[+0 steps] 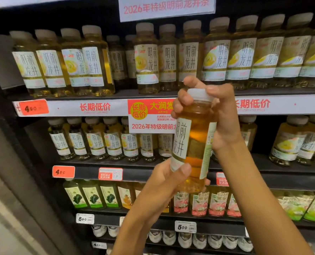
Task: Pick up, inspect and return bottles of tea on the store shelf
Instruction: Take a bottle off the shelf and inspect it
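Note:
I hold one bottle of amber tea (195, 137) upright in front of the shelves, slightly tilted, its white cap on top and its white label with black characters facing left. My left hand (168, 178) grips the bottle's lower part, thumb across the label. My right hand (217, 115) is curled round the neck and cap from the right. Rows of the same tea bottles (147, 59) stand on the top shelf, and more of them (112, 140) on the shelf below.
Shelf rails carry red 4.90 price tags (34, 107) and a red-and-white promotion sign (149, 116). Lower shelves hold green-labelled bottles (93, 196), pink-labelled bottles (199, 203) and white-capped items (186, 238). A grey pillar (9, 162) borders the left.

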`<action>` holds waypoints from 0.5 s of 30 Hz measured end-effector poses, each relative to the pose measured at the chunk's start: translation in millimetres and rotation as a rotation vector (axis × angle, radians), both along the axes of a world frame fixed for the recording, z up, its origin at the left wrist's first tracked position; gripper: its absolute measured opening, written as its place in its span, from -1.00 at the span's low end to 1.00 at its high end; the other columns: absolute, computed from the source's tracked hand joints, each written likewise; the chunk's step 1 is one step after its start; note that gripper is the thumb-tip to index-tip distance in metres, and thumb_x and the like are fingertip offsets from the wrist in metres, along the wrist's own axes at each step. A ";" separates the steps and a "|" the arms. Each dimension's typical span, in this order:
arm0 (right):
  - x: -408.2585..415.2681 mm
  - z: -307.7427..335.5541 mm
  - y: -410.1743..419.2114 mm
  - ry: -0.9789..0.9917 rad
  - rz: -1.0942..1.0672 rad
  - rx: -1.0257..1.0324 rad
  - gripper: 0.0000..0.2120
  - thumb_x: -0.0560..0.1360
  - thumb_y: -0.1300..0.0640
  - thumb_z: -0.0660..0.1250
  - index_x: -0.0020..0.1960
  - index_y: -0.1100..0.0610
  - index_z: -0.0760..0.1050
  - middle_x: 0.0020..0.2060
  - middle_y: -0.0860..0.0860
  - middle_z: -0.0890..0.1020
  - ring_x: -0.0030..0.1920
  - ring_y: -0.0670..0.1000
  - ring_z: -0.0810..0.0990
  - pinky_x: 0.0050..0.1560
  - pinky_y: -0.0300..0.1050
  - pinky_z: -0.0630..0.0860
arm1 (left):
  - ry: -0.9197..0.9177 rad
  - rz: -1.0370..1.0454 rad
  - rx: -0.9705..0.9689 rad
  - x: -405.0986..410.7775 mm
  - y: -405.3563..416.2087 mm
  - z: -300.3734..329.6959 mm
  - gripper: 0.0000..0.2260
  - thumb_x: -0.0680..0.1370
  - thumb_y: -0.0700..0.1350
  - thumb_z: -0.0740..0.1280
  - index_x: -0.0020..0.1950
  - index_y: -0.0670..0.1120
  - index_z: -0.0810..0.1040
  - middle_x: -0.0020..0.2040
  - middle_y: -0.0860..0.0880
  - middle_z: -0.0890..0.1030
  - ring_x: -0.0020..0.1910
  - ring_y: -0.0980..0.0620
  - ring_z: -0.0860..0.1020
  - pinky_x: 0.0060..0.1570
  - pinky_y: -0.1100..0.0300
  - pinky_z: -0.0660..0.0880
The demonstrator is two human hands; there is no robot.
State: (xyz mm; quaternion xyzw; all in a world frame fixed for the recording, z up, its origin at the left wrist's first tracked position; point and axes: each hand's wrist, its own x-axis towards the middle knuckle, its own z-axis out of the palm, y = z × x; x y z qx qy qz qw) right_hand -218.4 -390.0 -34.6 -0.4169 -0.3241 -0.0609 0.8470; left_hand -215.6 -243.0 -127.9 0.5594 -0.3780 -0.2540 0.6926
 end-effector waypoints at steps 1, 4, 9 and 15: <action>0.4 -1.3 -0.9 0.013 -0.012 -0.002 -0.63 0.26 0.09 0.48 0.00 0.21 0.52 -0.29 0.08 0.60 -0.18 0.07 0.60 -0.04 -0.06 0.55 | -0.006 0.037 0.005 -1.2 -1.6 -1.5 -0.44 0.31 0.32 0.44 0.17 0.01 0.58 0.04 -0.10 0.69 -0.01 -0.04 0.67 -0.02 0.19 0.57; -0.2 -6.2 -7.2 0.075 -0.306 -0.145 -0.74 0.41 0.06 0.36 0.05 0.16 0.55 -0.10 0.11 0.66 0.01 0.10 0.62 0.13 0.05 0.50 | -0.014 0.185 0.021 -4.7 -5.8 -1.7 -0.45 0.22 0.29 0.47 0.13 0.11 0.52 0.01 0.07 0.70 0.01 0.11 0.66 -0.11 0.38 0.54; -5.8 -12.8 2.2 0.064 -0.625 -0.476 -0.71 0.52 0.01 0.29 0.23 0.01 0.50 0.11 0.04 0.66 0.14 0.01 0.62 0.16 -0.03 0.54 | -0.024 0.443 0.024 -0.4 -9.5 0.4 -0.49 0.16 0.17 0.54 0.00 0.15 0.41 -0.13 0.18 0.65 -0.17 0.41 0.58 -0.33 0.55 0.44; -5.1 -9.8 10.2 0.024 -0.627 -0.432 -0.79 0.57 0.10 0.25 0.18 0.04 0.53 -0.09 0.02 0.70 -0.03 -0.04 0.66 -0.01 -0.14 0.56 | -0.022 0.289 0.042 -0.4 -3.9 -8.5 -0.54 0.29 0.28 0.45 0.13 0.23 0.47 0.05 0.30 0.64 0.07 0.36 0.56 -0.10 0.50 0.48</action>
